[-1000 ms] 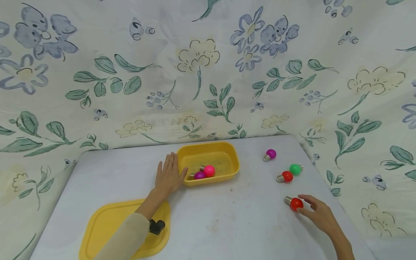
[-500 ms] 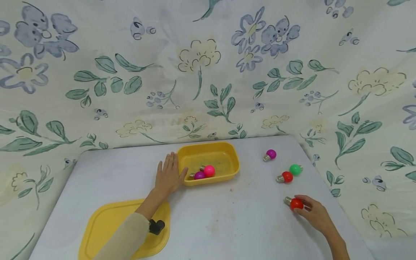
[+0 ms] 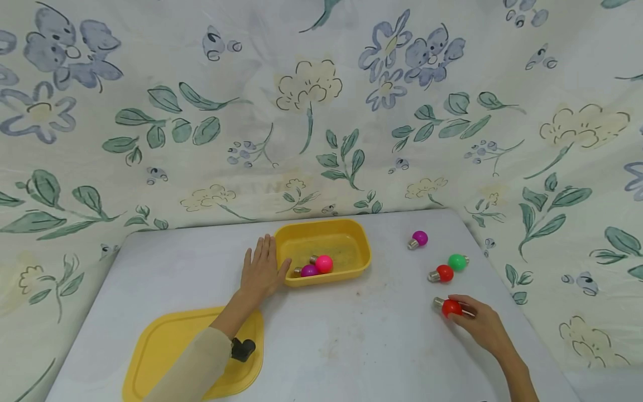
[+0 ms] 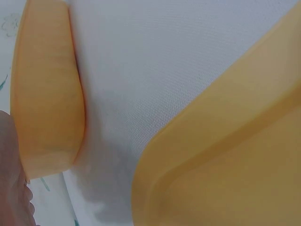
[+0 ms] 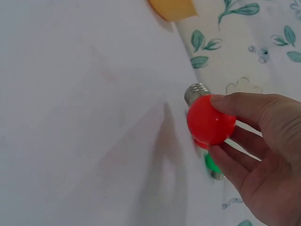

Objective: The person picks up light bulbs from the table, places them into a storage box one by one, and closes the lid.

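Observation:
Between its thumb and fingers my right hand (image 3: 479, 325) pinches a red light bulb (image 5: 211, 120) by its round part, with the metal screw base pointing away from the palm. In the head view this bulb appears at the right of the table. My left hand (image 3: 259, 270) rests with straight fingers against the left side of a yellow bin (image 3: 321, 279), its thumb over the near-left rim. Inside the bin lie a purple bulb (image 3: 309, 271) and a pink bulb (image 3: 324, 264). In the left wrist view only a bit of the left hand (image 4: 10, 174) shows.
A second red bulb (image 3: 444, 273), a green bulb (image 3: 457, 262) and a magenta bulb (image 3: 420, 238) lie on the table's right side. The yellow lid (image 3: 166, 340) lies flat at front left, partly under my left forearm. Floral cloth (image 3: 321, 139) hangs behind the white table.
My right hand has closed its fingers on the red bulb and moved it slightly left and away from me. The left hand stays where it was on the bin.

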Demonstrator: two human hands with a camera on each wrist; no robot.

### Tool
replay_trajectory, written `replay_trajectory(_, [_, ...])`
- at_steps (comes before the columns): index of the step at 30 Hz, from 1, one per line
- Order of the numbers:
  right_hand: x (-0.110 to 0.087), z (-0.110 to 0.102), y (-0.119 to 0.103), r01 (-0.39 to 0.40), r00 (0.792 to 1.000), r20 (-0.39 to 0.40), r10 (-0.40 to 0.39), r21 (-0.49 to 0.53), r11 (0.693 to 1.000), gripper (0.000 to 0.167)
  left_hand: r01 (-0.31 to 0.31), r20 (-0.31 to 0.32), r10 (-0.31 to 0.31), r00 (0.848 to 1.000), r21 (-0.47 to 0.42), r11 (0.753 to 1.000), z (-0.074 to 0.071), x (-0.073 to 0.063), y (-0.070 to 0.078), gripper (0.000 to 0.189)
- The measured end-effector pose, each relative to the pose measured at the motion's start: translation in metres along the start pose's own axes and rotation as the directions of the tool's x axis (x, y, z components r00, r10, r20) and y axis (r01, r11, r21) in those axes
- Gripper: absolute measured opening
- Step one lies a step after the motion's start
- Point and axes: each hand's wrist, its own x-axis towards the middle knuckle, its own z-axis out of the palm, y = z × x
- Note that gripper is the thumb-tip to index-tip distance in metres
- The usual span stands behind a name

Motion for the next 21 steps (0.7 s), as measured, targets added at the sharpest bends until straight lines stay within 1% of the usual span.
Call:
replay_trajectory(5, [0.005, 0.003, -0.016, 0.072, 0.997, -0.015, -0.072, 0.027, 0.997, 0.045, 0.001, 0.004, -0.001, 1.000, 0.002, 1.000, 0.000, 0.000, -0.001, 0.079])
replay_trajectory(8, [0.009, 0.007, -0.026, 0.140, 0.990, -0.031, -0.139, 0.048, 0.989, 0.044, 0.001, 0.007, -0.001, 1.000, 0.000, 1.000, 0.001, 0.000, -0.001, 0.080])
replay_trajectory(12, [0.015, 0.013, -0.039, 0.228, 0.973, -0.055, -0.225, 0.051, 0.972, 0.044, -0.002, 0.004, 0.002, 1.000, 0.004, 1.000, 0.001, 0.000, -0.001, 0.080])
replay_trajectory(15, [0.020, 0.019, -0.050, 0.276, 0.960, -0.066, -0.273, 0.050, 0.960, 0.044, -0.002, 0.000, 0.002, 1.000, 0.001, 1.000, 0.000, 0.000, 0.000, 0.079])
replay_trajectory(21, [0.033, 0.029, -0.071, 0.354, 0.935, -0.055, -0.350, 0.069, 0.933, 0.045, 0.003, 0.004, -0.002, 1.000, -0.004, 1.000, 0.000, 0.000, 0.000, 0.079])
